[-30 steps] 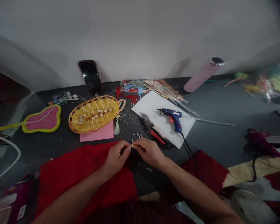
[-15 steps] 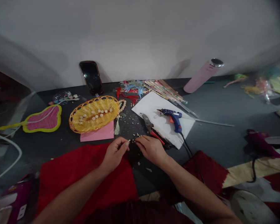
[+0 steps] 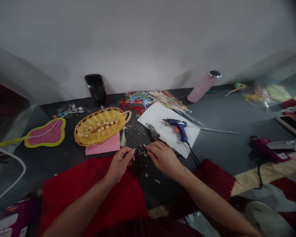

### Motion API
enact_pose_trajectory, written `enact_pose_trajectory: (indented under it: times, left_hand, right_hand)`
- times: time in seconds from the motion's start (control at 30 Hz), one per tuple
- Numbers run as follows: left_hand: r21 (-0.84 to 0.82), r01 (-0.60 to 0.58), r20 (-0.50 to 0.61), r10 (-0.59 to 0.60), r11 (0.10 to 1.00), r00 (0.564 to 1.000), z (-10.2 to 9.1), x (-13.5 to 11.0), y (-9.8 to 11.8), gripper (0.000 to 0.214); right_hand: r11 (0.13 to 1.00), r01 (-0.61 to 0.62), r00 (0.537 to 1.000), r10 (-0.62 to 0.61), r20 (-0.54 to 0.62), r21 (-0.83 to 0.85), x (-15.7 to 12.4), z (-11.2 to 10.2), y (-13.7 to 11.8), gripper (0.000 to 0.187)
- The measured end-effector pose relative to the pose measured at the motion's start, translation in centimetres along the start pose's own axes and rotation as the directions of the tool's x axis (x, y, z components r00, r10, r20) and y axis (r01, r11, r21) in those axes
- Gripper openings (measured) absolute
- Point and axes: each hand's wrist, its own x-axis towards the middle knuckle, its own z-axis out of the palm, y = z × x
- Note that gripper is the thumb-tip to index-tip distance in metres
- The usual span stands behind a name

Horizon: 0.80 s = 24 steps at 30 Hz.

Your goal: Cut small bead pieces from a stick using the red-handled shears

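My left hand (image 3: pixel 121 162), above the edge of the red cloth (image 3: pixel 93 194), pinches a small whitish piece (image 3: pixel 134 150) between thumb and forefinger. My right hand (image 3: pixel 164 157) is lowered beside several small beige pieces (image 3: pixel 145 154) scattered on the dark table. Its fingers are bent and close together, and whatever is between their tips is hidden or too small to make out. Just behind it lie pliers (image 3: pixel 152 131), their handles mostly covered by the hand. A blue glue gun (image 3: pixel 180 127) rests on a white sheet (image 3: pixel 151 113).
Left of centre, a yellow woven basket (image 3: pixel 102 131) holding small flower-like pieces sits over pink paper (image 3: pixel 102 147). A phone (image 3: pixel 97 89) leans on the wall. Farther right are a pink bottle (image 3: pixel 203 87) and a purple glue gun (image 3: pixel 268 149). The blue gun's cable (image 3: pixel 194 154) runs toward the table's front edge.
My right hand has shifted slightly right, uncovering more beige pieces between the hands. My left hand keeps its pinch on the whitish piece. The view has turned slightly.
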Motion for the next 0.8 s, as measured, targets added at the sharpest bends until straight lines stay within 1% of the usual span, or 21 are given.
enact_pose_trajectory:
  times: [0.07,0.13,0.23,0.3,0.4,0.47,0.53,0.57,0.63,0.67,0.7,0.73,0.77,0.8]
  left_hand:
    - [0.0,-0.004,0.011,0.004,1.0,1.0,-0.1,0.0,0.1,0.02]
    - [-0.003,-0.012,0.021,0.012,1.0,1.0,-0.1,0.0,0.1,0.021]
    - [-0.014,-0.017,0.03,0.017,1.0,0.999,-0.1,0.1,0.0,0.022]
    - [-0.029,-0.009,0.031,0.01,1.0,0.999,-0.1,0.2,-0.1,0.022]
    - [-0.05,-0.002,0.044,0.004,0.999,0.999,-0.1,0.2,-0.1,0.022]
    - [-0.054,-0.004,0.048,0.006,0.999,0.999,-0.1,0.2,0.0,0.022]
    - [-0.052,-0.002,0.046,0.004,0.999,0.999,-0.1,0.1,0.0,0.022]
    - [-0.051,0.002,0.047,0.001,0.999,0.999,-0.2,0.1,0.1,0.022]
    - [-0.052,0.009,0.053,-0.006,0.999,0.999,-0.2,0.1,0.1,0.022]
    - [-0.053,0.011,0.055,-0.008,0.999,0.998,-0.2,0.1,0.1,0.022]
    - [-0.053,0.01,0.053,-0.007,0.999,0.999,-0.2,0.1,0.1,0.022]
    - [-0.051,0.007,0.05,-0.004,0.999,0.999,-0.2,0.1,0.1,0.021]
    - [-0.047,0.003,0.044,-0.001,0.999,0.999,-0.2,0.1,0.1,0.021]
    - [-0.04,-0.001,0.037,0.002,0.999,0.999,-0.2,0.1,0.1,0.021]
  right_hand:
    - [0.994,-0.024,0.999,0.021,-0.029,-0.107,-0.5,-1.0,1.1,0.022]
    - [0.973,-0.079,0.996,0.068,-0.06,-0.216,-1.0,-1.8,2.0,0.022]
    - [0.934,-0.144,0.989,0.13,-0.062,-0.328,-1.6,-2.2,2.7,0.033]
    - [0.918,-0.16,0.987,0.149,-0.057,-0.363,-1.9,-2.0,2.8,0.034]
    - [0.914,-0.164,0.986,0.148,-0.07,-0.371,-1.9,-1.3,2.8,0.024]
    - [0.93,-0.145,0.989,0.125,-0.081,-0.337,-1.8,-1.0,3.1,0.019]
    - [0.96,-0.138,0.987,0.113,-0.111,-0.245,-1.7,-0.9,3.5,0.015]
    - [0.974,-0.145,0.984,0.123,-0.132,-0.172,-1.7,-1.1,3.7,0.014]
    - [0.983,-0.183,0.968,0.185,-0.172,0.029,-1.6,-1.7,3.8,0.013]
    - [0.966,-0.21,0.956,0.235,-0.177,0.151,-1.6,-2.1,3.6,0.014]
    - [0.929,-0.236,0.941,0.291,-0.17,0.284,-1.4,-2.7,3.4,0.015]
    - [0.869,-0.257,0.926,0.346,-0.148,0.423,-1.3,-3.2,2.9,0.016]
    - [0.781,-0.269,0.916,0.389,-0.102,0.563,-1.0,-3.7,2.4,0.018]
    - [0.667,-0.259,0.91,0.41,-0.055,0.698,-0.8,-4.1,1.7,0.021]
